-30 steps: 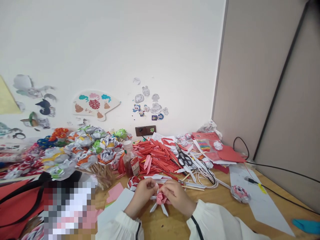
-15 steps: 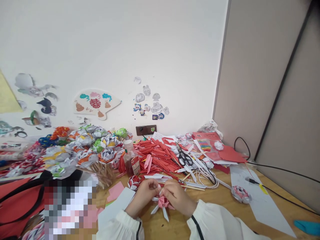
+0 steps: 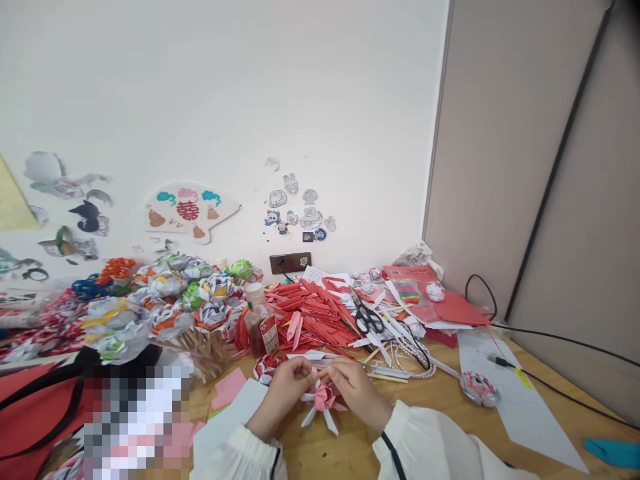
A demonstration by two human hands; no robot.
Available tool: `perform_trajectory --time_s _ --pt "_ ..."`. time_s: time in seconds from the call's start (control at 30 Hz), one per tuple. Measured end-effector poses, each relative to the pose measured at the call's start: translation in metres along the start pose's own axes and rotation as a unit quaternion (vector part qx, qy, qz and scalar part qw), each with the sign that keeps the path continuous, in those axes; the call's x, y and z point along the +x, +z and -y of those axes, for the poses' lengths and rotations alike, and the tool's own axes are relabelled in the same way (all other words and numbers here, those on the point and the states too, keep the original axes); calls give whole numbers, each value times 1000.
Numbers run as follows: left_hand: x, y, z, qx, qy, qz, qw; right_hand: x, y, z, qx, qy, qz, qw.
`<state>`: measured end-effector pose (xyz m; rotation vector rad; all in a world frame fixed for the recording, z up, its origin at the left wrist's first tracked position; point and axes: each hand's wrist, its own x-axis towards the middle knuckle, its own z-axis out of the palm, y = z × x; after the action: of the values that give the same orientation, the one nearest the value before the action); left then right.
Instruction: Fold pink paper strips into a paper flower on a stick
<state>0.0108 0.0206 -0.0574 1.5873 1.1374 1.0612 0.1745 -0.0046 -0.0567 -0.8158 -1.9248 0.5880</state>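
Between my hands, just over the wooden table, is a folded paper flower with a pink centre and white strips pointing outward. My left hand is closed at its upper left side, thumb and fingers pinching a white strip of it. My right hand curves over the upper right side, its fingers bent together at the flower's far edge; the fingertips partly hide what they grip. A red and white paper flower lies just beyond my left hand.
A heap of folded red paper strips lies behind my hands, with black scissors and a pearl string to its right. Bottles and many paper flowers stand left. A finished-looking flower lies right, near a black cable.
My right fingers have shifted slightly up and right from the flower's middle, so more of the pink centre shows. My left hand keeps its pinch.
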Motion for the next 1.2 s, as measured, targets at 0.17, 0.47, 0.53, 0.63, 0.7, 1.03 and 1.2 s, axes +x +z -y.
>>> perform_trajectory --time_s 0.17,0.47,0.53,0.63,0.7,1.03,1.2 --pt "-1 2 0 8 0 -7 1000 0 1 0 -17 -22 21 999" --pt "-1 2 -2 12 -2 9 1000 0 1 -1 -13 -18 29 999" --pt "-1 2 -1 11 -2 8 1000 0 1 0 -10 -13 24 1000" --pt "-1 3 -1 12 0 7 1000 1 1 -2 -1 10 13 1000" --pt "-1 2 -1 15 2 11 1000 1 2 -4 -8 4 15 1000" --pt "-3 3 -8 11 4 16 1000 0 -1 -3 0 -13 21 1000" --pt "-6 4 -16 17 18 -5 1000 -1 -5 5 -11 5 4 1000"
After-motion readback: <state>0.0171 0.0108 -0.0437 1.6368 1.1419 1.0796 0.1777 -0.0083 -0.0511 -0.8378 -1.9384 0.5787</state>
